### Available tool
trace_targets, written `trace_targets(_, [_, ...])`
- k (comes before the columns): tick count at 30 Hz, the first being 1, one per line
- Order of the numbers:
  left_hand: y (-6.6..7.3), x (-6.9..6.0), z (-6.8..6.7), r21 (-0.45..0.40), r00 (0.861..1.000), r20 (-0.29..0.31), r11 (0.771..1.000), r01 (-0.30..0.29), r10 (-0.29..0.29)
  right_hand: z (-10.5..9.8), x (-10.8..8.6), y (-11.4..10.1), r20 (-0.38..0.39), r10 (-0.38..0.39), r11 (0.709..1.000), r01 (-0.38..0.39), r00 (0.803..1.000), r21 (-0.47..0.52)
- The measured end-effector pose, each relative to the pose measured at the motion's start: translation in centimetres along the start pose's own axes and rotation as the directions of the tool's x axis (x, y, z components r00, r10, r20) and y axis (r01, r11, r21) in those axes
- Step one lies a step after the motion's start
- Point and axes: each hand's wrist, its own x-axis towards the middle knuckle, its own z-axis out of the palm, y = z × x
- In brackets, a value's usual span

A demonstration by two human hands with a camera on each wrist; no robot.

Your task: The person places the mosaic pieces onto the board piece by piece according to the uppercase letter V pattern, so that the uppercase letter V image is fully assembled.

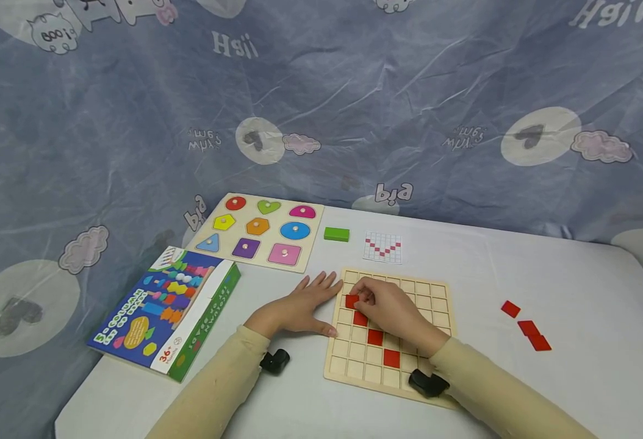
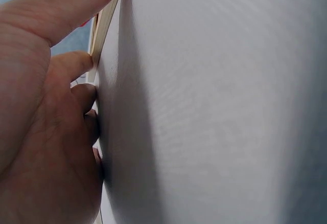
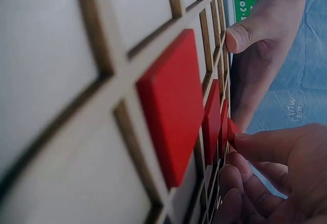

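A wooden grid board (image 1: 373, 385) lies on the white table with red square tiles set diagonally in its cells, among them a near tile (image 3: 176, 106) and, in the head view, a lower tile (image 1: 391, 358). My right hand (image 1: 387, 305) is over the board's upper left part. Its thumb and fingers pinch another red tile (image 3: 233, 134) by the left column, partly hidden by the fingertips. With fingers spread, my left hand (image 1: 302, 306) rests at the board's left edge, its thumb and fingertips touching the rim (image 2: 108, 22).
A pattern card (image 1: 383, 247) and a green block (image 1: 336, 234) lie behind the board. Several knobbed shapes fill a puzzle board (image 1: 255, 244) at the back left. A bead-set box (image 1: 165, 311) stands left. Loose red tiles (image 1: 510, 309) lie to the right.
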Motion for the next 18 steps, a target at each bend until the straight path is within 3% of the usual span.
trace_targets(18, [-0.1, -0.02, -0.04, -0.001, 1.0, -0.002, 1.0, -0.006, 0.006, 0.75, 0.49, -0.74, -0.008, 0.001, 0.999, -0.001, 1.0, -0.039])
